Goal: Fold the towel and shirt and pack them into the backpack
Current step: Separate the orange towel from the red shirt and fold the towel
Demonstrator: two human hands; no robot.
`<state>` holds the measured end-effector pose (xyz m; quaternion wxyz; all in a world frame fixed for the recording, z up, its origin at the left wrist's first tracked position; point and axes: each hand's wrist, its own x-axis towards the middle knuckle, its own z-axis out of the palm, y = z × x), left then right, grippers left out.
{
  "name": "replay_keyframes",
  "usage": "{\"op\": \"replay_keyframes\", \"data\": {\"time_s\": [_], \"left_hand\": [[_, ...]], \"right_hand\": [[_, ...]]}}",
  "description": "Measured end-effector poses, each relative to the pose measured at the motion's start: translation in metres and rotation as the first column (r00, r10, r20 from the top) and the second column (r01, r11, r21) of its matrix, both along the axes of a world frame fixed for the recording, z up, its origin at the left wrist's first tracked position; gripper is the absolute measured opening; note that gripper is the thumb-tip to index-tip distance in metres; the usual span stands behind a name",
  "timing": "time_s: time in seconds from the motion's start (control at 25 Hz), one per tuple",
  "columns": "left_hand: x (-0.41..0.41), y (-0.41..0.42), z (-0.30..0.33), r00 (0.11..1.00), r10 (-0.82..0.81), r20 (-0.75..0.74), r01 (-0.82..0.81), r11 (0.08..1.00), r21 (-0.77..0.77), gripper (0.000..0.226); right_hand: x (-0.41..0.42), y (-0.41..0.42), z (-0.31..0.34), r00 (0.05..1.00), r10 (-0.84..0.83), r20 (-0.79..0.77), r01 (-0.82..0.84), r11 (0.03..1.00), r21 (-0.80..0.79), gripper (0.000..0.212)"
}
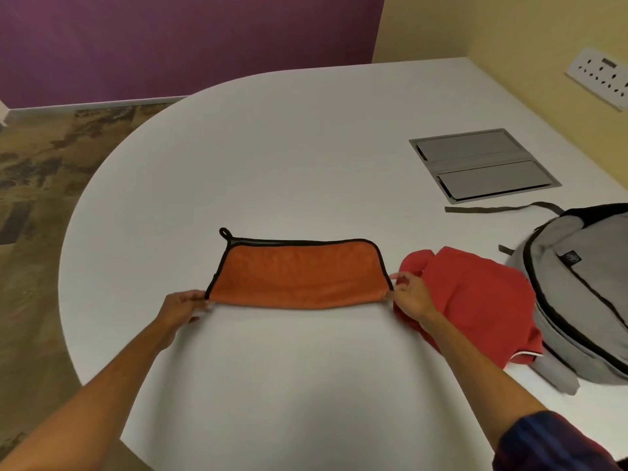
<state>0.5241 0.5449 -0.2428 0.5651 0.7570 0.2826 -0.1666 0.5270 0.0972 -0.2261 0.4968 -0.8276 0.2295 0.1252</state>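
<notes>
1. Left hand: pinching near-left corner of towel at the fold line.
2. Towel: orange, black-edged, folded once, flat on white table, mid-table. Judged light, limp, non-slip pile; best held at corners to keep edges aligned.
3. Right hand: pinching near-right corner.
4. Shirt: red, bunched, just right of towel, touching grey backpack. Soft; likely needs spreading flat first.
</notes>
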Motion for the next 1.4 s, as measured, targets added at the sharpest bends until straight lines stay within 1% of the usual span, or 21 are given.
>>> {"op": "replay_keyframes", "data": {"time_s": [0.12, 0.16, 0.24, 0.32, 0.4, 0.48, 0.64, 0.72, 0.84, 0.88, 1.0, 1.12, 1.28, 1.4], "left_hand": [[-0.018, 0.008, -0.015, 0.991, -0.105, -0.077, 0.113, 0.989, 0.097, 0.014], [-0.020, 0.010, -0.017, 0.986, -0.141, -0.091, 0.152, 0.980, 0.125, 0.012], [-0.020, 0.012, -0.019, 0.976, -0.184, -0.116, 0.202, 0.965, 0.168, 0.016], [-0.015, 0.010, -0.017, 0.971, -0.185, -0.149, 0.210, 0.963, 0.171, 0.021], [-0.005, 0.004, -0.015, 0.971, -0.165, -0.176, 0.193, 0.968, 0.161, 0.030], [0.010, -0.003, -0.016, 0.973, -0.144, -0.180, 0.173, 0.972, 0.156, 0.037], [0.041, -0.017, -0.018, 0.986, -0.110, -0.124, 0.128, 0.980, 0.149, 0.039], [0.058, -0.022, -0.019, 0.995, -0.066, -0.079, 0.079, 0.983, 0.168, 0.035], [0.080, -0.025, -0.020, 0.999, -0.014, -0.039, 0.021, 0.985, 0.169, 0.021], [0.086, -0.027, -0.021, 1.000, 0.000, -0.026, 0.004, 0.987, 0.160, 0.017], [0.100, -0.029, -0.025, 0.998, 0.047, 0.033, -0.051, 0.988, 0.142, 0.011], [0.110, -0.024, -0.030, 0.990, 0.105, 0.089, -0.115, 0.985, 0.126, 0.008], [0.115, -0.023, -0.031, 0.978, 0.156, 0.142, -0.164, 0.985, 0.046, 0.012], [0.117, -0.031, -0.030, 0.955, 0.248, 0.165, -0.247, 0.969, -0.030, 0.014]], "right_hand": [[-0.010, -0.002, -0.013, 0.990, 0.097, -0.100, -0.112, 0.982, -0.154, 0.048], [-0.012, -0.002, -0.017, 0.984, 0.120, -0.131, -0.147, 0.964, -0.220, 0.045], [-0.012, 0.002, -0.020, 0.972, 0.136, -0.191, -0.195, 0.920, -0.339, 0.034], [-0.007, 0.008, -0.022, 0.968, 0.127, -0.214, -0.206, 0.893, -0.401, 0.030], [0.003, 0.014, -0.021, 0.974, 0.093, -0.207, -0.171, 0.902, -0.398, 0.033], [0.017, 0.017, -0.020, 0.983, 0.039, -0.177, -0.101, 0.928, -0.359, 0.032], [0.047, 0.017, -0.028, 0.989, -0.060, -0.134, 0.030, 0.977, -0.212, 0.028], [0.058, 0.017, -0.034, 0.989, -0.084, -0.121, 0.062, 0.983, -0.173, 0.027], [0.073, 0.017, -0.040, 0.988, -0.133, -0.080, 0.122, 0.983, -0.135, 0.029], [0.076, 0.017, -0.041, 0.986, -0.152, -0.067, 0.143, 0.982, -0.125, 0.027], [0.081, 0.015, -0.047, 0.980, -0.195, -0.038, 0.188, 0.973, -0.137, 0.009], [0.079, 0.011, -0.053, 0.973, -0.230, -0.004, 0.228, 0.966, -0.126, 0.017], [0.079, 0.007, -0.061, 0.969, -0.248, 0.016, 0.248, 0.961, -0.127, 0.012], [0.078, 0.008, -0.064, 0.965, -0.257, 0.049, 0.262, 0.954, -0.144, 0.011]]}}
